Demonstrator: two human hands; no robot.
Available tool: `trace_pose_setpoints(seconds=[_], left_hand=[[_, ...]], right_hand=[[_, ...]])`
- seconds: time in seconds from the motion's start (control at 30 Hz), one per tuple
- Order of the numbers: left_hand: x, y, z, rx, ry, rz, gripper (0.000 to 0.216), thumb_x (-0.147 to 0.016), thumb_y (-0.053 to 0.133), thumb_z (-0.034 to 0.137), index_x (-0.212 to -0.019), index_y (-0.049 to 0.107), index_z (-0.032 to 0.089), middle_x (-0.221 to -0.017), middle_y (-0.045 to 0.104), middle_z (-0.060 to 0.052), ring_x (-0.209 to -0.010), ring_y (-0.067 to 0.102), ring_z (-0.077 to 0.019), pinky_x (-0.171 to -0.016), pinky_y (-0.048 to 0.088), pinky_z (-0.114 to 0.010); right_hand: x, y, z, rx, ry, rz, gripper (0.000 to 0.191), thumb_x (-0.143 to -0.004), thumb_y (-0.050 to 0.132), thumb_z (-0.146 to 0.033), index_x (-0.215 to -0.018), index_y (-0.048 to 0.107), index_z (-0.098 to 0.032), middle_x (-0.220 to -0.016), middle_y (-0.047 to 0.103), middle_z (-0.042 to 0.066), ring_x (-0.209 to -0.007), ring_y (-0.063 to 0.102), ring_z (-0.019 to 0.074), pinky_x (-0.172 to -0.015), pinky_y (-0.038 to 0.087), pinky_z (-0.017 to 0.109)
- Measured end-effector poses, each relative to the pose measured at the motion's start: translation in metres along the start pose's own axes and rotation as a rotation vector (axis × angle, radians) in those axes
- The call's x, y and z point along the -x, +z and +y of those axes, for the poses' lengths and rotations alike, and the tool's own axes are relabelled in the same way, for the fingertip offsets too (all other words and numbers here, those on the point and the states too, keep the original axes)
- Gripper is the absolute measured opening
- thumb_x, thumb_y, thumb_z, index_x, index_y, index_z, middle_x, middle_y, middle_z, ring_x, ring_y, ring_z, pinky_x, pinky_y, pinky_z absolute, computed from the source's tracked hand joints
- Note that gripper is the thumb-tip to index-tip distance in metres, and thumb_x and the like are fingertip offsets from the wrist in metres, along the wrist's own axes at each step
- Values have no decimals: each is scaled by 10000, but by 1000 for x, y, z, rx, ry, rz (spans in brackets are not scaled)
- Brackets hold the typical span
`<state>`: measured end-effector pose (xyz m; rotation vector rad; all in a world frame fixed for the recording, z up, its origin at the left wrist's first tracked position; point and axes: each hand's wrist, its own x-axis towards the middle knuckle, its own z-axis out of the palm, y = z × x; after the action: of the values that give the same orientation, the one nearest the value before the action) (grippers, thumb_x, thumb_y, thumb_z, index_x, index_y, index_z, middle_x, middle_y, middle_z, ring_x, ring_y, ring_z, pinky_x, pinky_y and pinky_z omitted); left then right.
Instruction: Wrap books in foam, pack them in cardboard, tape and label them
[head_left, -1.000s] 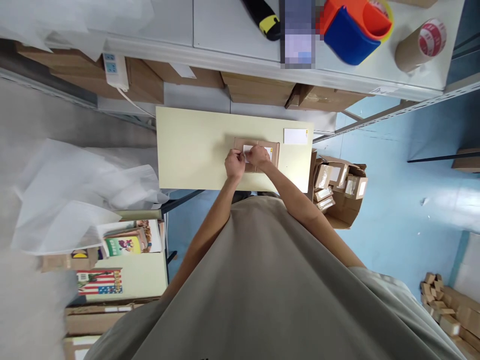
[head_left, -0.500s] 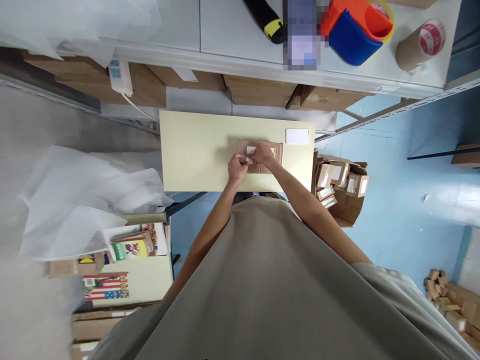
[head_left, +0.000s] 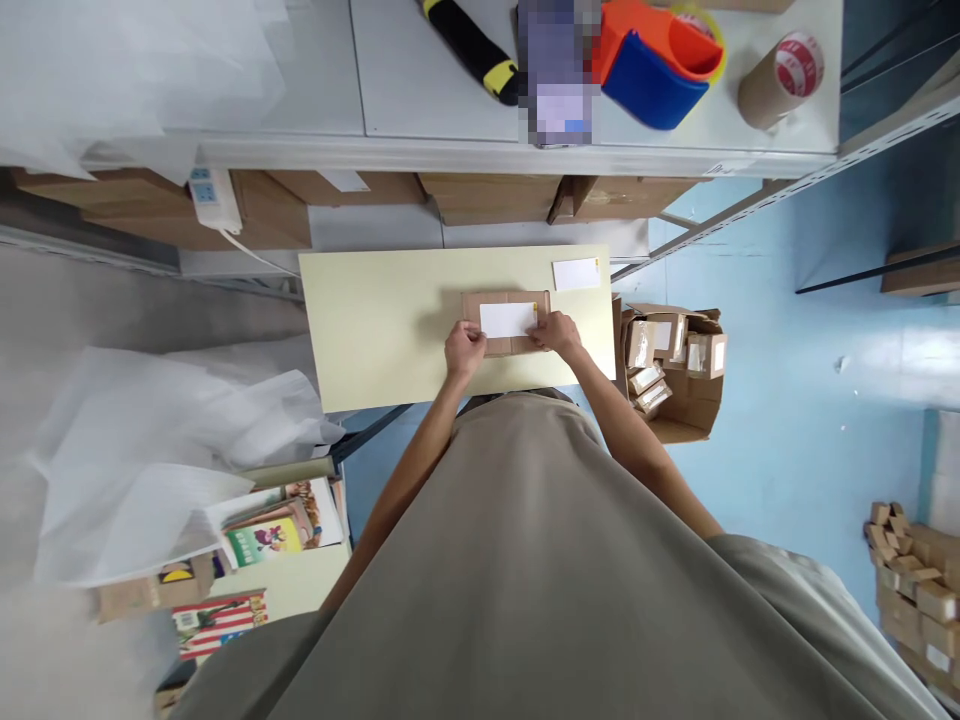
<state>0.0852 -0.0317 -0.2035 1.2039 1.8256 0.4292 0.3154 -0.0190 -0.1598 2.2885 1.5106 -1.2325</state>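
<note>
A small flat cardboard box (head_left: 495,298) lies on the pale yellow table, with a white label (head_left: 506,320) flat on its top. My left hand (head_left: 465,350) is closed at the box's left end, its fingertips by the label's lower left corner. At the right end, my right hand (head_left: 559,333) is closed around the box's edge, fingertips touching the label's right side. The undersides of both hands are hidden. Another white label (head_left: 576,274) rests on the table, beyond the box to the right.
The table (head_left: 375,330) stands against a shelf holding a black-and-yellow knife (head_left: 472,50), an orange-and-blue tape dispenser (head_left: 652,65) and a tape roll (head_left: 780,80). An open carton (head_left: 686,410) of small boxes sits to the right. White wrapping sheets (head_left: 172,430) and books (head_left: 262,540) are at left.
My right hand has moved from the middle of the label to the box's right end. The label, covered by my hands before, now shows flat on the box. The view has shifted.
</note>
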Motion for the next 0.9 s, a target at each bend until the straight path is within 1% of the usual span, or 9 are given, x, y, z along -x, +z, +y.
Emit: trace_pose_setpoints(seconds=[0.13,0.27,0.37,0.47,0.53,0.63,0.7,0.8,0.9], left_hand=[[-1,-2,-4,18,47,5,156,-901,792,283,-972,657,251,-900,778,-38,-909,750,-229,-939,570,-345],[-4,-3,-9,68,35,3,180,-868,776,251,-892,597,258,-917,770,-36,-915,743,-215,-927,572,-326],[-2,-7,-17,135,-25,33,154,-882,724,233,-973,600,243,-1009,773,-57,-938,741,-195,-922,573,-303],[5,-15,-29,152,-45,73,314,-899,758,325,-1162,626,213,-1294,753,-137,-1047,748,-203,-983,571,-322],[10,-20,-37,113,-37,17,416,-862,815,378,-1200,646,204,-1411,715,-176,-1168,739,-246,-1039,563,-353],[16,-27,-42,49,52,-176,320,-828,822,349,-1087,700,206,-1314,766,-154,-1257,720,-297,-1101,551,-390],[18,-30,-39,19,146,-212,248,-825,811,316,-1039,732,217,-1298,786,-134,-1311,704,-312,-1137,545,-406],[20,-34,-29,0,207,-140,238,-843,821,306,-1070,783,244,-1393,779,-125,-1402,674,-323,-1156,549,-407],[21,-41,-17,51,214,-117,223,-945,763,373,-1123,818,250,-1261,837,-109,-1221,773,-292,-1072,583,-372]], right_hand=[[15,7,22,20,61,131,327,-1011,810,-512,-1115,790,-203,-1175,848,180,-1136,793,338,-961,605,395],[19,28,29,-99,99,189,456,-1050,751,-570,-1287,687,-186,-1338,801,211,-1245,755,338,-1016,570,397],[22,44,37,-273,106,155,408,-1091,682,-541,-1255,680,-168,-1318,811,200,-1224,771,295,-1013,566,354],[30,55,50,-491,67,104,393,-1048,723,-517,-1234,705,-172,-1362,808,168,-1228,782,271,-988,593,323],[36,61,58,-607,14,68,413,-995,774,-466,-1290,718,-182,-1430,792,146,-1284,771,274,-1011,607,327],[45,65,62,-686,-37,49,472,-933,804,-376,-1369,731,-210,-1469,786,122,-1350,749,293,-1065,616,371],[48,63,60,-710,-72,77,453,-921,797,-364,-1348,755,-220,-1443,802,110,-1372,737,296,-1085,619,391],[51,51,53,-719,-131,152,346,-949,755,-418,-1222,794,-209,-1354,834,114,-1310,765,291,-1046,629,371],[58,35,46,-619,-109,257,351,-977,716,-542,-1016,808,-206,-1179,853,126,-1082,821,292,-908,634,339]])
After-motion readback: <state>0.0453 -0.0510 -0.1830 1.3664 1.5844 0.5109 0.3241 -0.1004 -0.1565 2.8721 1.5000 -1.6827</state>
